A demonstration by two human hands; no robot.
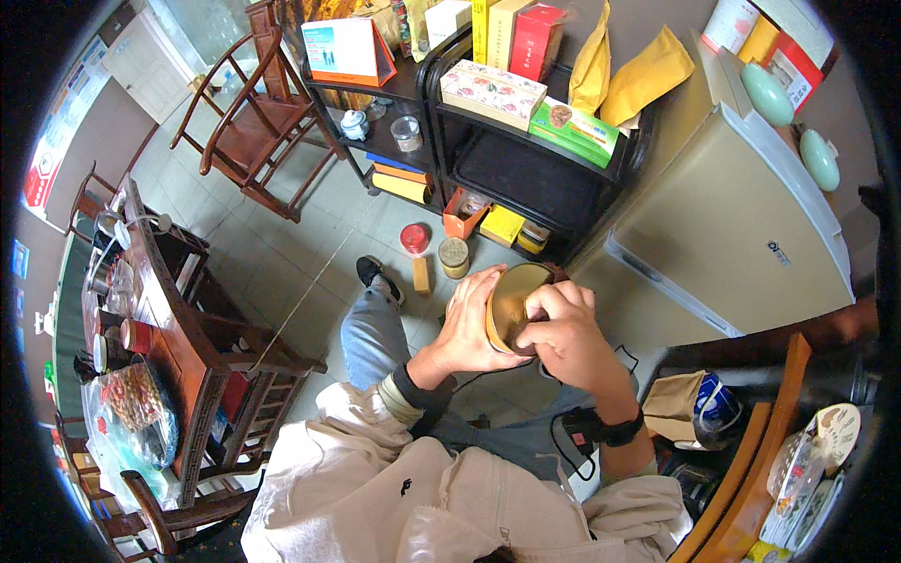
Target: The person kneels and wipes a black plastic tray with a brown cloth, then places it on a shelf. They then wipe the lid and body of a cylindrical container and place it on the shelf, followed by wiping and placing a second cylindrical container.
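Note:
My left hand point(467, 324) is wrapped round the side of a round gold-coloured tin point(508, 305), held in front of my body with its wide mouth tilted up towards me. At the tin's mouth are the bent fingers of my right hand point(571, 336), pressed together over the opening. Whatever they pinch, if anything, is hidden behind them. On the floor beyond my hands stand a jar with a pale lid point(453, 251), a red-lidded round container point(414, 238) and a small tan box point(421, 276).
A black shelf rack point(521, 178) carries boxes and yellow paper bags. To the right stands a gold-beige refrigerator point(723, 220). On the left are a cluttered wooden table point(192, 375) and a wooden armchair point(253, 141). A brown paper bag point(671, 403) sits at the lower right.

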